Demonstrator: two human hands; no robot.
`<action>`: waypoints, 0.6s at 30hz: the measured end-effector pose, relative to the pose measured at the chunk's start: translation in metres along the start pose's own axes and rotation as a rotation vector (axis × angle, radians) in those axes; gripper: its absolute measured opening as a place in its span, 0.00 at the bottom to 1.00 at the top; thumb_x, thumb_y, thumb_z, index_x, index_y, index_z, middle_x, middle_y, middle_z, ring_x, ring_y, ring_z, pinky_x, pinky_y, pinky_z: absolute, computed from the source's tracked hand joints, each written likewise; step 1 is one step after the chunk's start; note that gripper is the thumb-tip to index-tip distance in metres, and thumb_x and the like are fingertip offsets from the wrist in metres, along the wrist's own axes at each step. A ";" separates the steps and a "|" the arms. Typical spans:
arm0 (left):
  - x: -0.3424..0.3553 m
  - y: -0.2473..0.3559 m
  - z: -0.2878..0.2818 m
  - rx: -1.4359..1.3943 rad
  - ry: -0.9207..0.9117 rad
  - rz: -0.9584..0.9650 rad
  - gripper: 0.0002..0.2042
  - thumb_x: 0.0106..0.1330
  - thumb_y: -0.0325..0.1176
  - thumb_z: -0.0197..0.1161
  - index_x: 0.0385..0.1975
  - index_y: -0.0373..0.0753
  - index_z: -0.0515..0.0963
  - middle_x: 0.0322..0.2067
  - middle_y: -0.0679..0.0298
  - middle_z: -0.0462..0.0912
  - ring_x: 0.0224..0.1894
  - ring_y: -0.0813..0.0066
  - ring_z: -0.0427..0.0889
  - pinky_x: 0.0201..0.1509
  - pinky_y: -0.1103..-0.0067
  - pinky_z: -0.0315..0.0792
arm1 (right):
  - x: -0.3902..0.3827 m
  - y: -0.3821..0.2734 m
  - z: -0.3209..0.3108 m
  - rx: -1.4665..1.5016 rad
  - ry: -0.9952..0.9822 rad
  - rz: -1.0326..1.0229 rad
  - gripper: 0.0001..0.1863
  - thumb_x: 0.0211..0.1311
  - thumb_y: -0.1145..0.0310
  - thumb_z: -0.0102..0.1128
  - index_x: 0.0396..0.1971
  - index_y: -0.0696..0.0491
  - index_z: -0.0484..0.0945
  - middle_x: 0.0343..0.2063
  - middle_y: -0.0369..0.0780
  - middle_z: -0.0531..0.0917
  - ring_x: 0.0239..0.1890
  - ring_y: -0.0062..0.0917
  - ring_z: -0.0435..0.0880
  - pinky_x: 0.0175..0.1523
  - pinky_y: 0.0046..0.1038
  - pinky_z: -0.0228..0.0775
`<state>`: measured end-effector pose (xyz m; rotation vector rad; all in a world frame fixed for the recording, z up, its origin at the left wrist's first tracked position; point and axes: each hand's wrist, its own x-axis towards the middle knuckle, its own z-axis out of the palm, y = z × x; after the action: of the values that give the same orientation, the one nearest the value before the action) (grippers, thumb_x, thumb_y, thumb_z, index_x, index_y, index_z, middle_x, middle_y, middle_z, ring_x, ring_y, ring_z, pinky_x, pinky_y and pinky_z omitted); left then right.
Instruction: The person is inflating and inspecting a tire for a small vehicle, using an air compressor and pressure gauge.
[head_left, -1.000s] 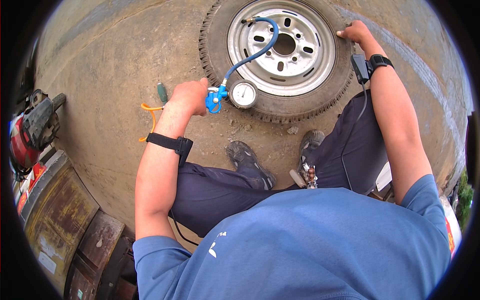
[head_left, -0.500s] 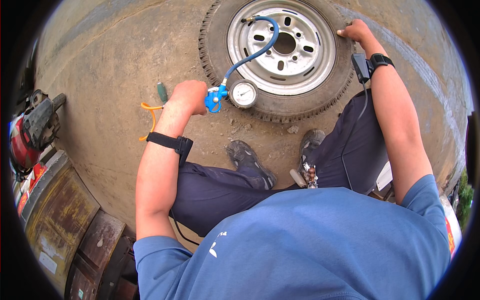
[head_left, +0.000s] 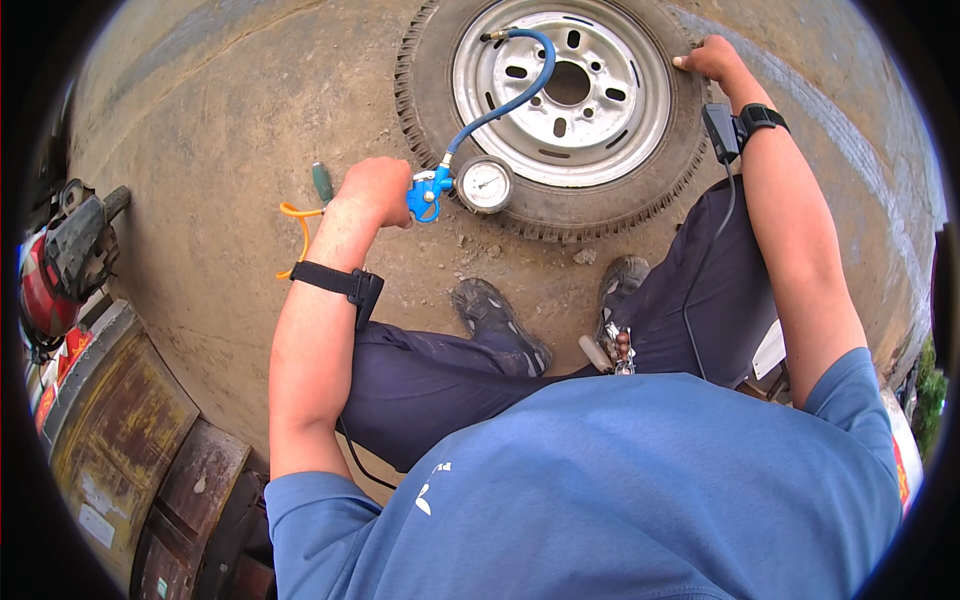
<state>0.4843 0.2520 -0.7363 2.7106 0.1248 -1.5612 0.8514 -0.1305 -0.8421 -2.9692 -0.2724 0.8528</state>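
My left hand (head_left: 374, 190) is closed round the handle of a blue tire inflator gun (head_left: 427, 196) with a round dial gauge (head_left: 485, 185). From the gun a short blue hose (head_left: 503, 107) arches over the silver steel rim (head_left: 560, 130), and its brass end lies at the rim's upper left, where the valve seems to be. The tire (head_left: 425, 85) lies flat on the ground in front of me. At its right edge my right hand (head_left: 714, 60) grips the tread, thumb on the sidewall; its other fingers are partly hidden. An orange air line (head_left: 303, 232) trails behind my left wrist.
A green-handled tool (head_left: 322, 182) lies on the dirty concrete beside my left hand. My shoes (head_left: 498, 325) stand close to the tire. Farther left are a red and black machine (head_left: 60, 275) and a worn, brownish cabinet-like object (head_left: 125, 410). Keys (head_left: 622, 350) hang at my waist.
My left hand and the inflator gun have shifted very slightly up and left in the picture. The tire and my right hand look almost unchanged.
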 end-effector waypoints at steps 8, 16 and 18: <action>0.003 -0.001 0.003 -0.007 0.009 0.005 0.20 0.44 0.37 0.81 0.36 0.35 0.88 0.40 0.50 0.90 0.46 0.52 0.90 0.51 0.63 0.85 | -0.002 0.001 -0.001 0.058 0.000 0.021 0.31 0.54 0.56 0.81 0.48 0.66 0.85 0.42 0.53 0.89 0.45 0.42 0.90 0.51 0.41 0.79; 0.007 -0.005 0.011 -0.023 0.069 0.032 0.20 0.41 0.41 0.82 0.30 0.35 0.86 0.35 0.47 0.89 0.42 0.49 0.89 0.48 0.61 0.84 | 0.001 0.005 0.001 0.008 0.007 0.010 0.31 0.54 0.55 0.80 0.48 0.66 0.85 0.43 0.53 0.89 0.45 0.42 0.90 0.52 0.41 0.79; 0.005 -0.004 0.009 -0.024 0.067 0.029 0.20 0.41 0.41 0.82 0.30 0.34 0.86 0.35 0.47 0.89 0.42 0.49 0.89 0.48 0.61 0.84 | 0.000 0.003 0.001 0.011 -0.002 0.012 0.31 0.54 0.55 0.80 0.49 0.66 0.85 0.44 0.53 0.89 0.46 0.42 0.90 0.52 0.41 0.79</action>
<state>0.4790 0.2562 -0.7446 2.7344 0.1032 -1.4531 0.8518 -0.1331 -0.8430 -2.9626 -0.2490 0.8560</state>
